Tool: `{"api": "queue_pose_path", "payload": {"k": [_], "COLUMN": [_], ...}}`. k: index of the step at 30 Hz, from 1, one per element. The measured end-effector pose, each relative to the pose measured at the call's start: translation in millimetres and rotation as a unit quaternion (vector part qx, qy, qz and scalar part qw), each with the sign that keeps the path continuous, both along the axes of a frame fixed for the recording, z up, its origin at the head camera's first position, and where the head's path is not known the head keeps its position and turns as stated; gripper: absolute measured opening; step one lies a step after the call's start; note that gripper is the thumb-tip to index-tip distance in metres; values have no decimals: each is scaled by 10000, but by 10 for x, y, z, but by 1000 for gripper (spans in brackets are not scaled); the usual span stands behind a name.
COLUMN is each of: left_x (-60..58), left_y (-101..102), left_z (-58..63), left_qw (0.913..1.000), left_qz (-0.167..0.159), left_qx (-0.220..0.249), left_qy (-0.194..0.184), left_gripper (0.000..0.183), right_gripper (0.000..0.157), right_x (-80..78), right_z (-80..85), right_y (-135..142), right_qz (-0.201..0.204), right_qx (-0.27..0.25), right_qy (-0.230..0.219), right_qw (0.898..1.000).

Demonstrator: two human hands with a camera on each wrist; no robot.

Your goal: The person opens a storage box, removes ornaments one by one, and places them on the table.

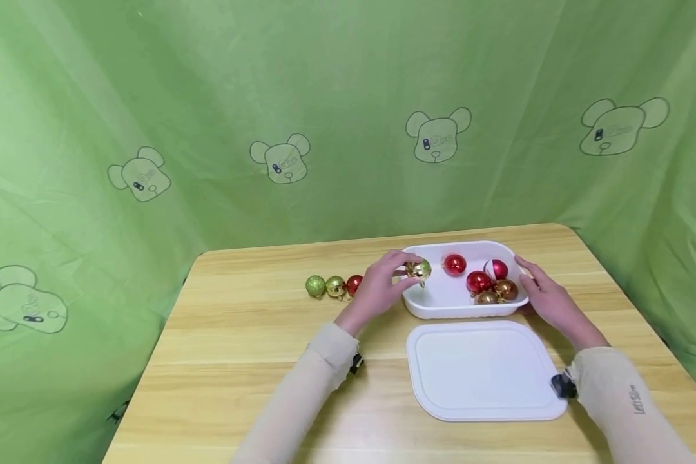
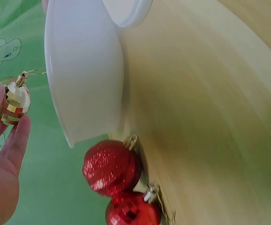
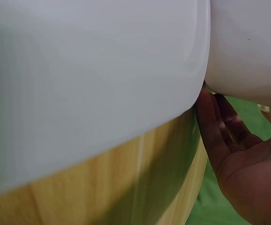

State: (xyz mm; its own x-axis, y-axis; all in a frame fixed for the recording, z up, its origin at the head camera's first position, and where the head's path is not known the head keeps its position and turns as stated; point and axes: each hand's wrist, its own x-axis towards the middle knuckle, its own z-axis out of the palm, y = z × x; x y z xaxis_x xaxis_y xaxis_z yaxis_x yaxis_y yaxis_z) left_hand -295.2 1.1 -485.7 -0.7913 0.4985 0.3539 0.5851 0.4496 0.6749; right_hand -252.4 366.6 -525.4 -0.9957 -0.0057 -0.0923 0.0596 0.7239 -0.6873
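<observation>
Specimen in hand: a gold faceted ball [image 1: 421, 270], above the left end of the white container [image 1: 441, 312]. We see its cap and thread loop pointing down toward the table. We judge it light, stiff and hollow, probably thin plastic; the polished facets may slip under dry fingertips, and a hard squeeze could dent or crack it. We would take hold across its widest part, with thumb and fingers opposed, and avoid hanging it from the thread or pulling on the cap, which might come loose.

Left hand [image 1: 379, 283]: pinches the ball between thumb and fingertips, much as we would choose. Right hand [image 1: 551, 306]: holds the container's right end, thumb by the rim, fingers low along the outside.

In the container we count five balls: a red ball [image 1: 455, 265] apart from the rest, and a cluster of four toward the right. The walls look smooth and fairly rigid.

Left of the container, on the table [image 1: 249, 367]: a row with a green glitter ball [image 1: 316, 285], another gold ball [image 1: 336, 286] and reds, partly hidden by the left hand. Nearer us lies a flat white lid [image 1: 487, 370].
</observation>
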Motion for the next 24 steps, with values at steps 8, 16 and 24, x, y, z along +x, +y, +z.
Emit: {"api": "queue_pose_path", "payload": {"k": [8, 16, 24], "left_x": [24, 47, 90], "left_y": [-228, -517, -793], "left_z": [10, -8, -21], "left_qw": [9999, 9989, 9985], "left_qz": [70, 159, 412], "left_qx": [60, 438, 340], "left_qy": [87, 41, 111], "left_gripper": [41, 39, 42], "right_gripper": [62, 62, 61], "right_x": [-13, -17, 0], "right_z": [-7, -9, 21], "right_y": [5, 12, -9], "right_qz": [19, 6, 9], "right_qx": [11, 28, 60], "right_qy": [-51, -99, -24], "right_qw": [10000, 9999, 10000]}}
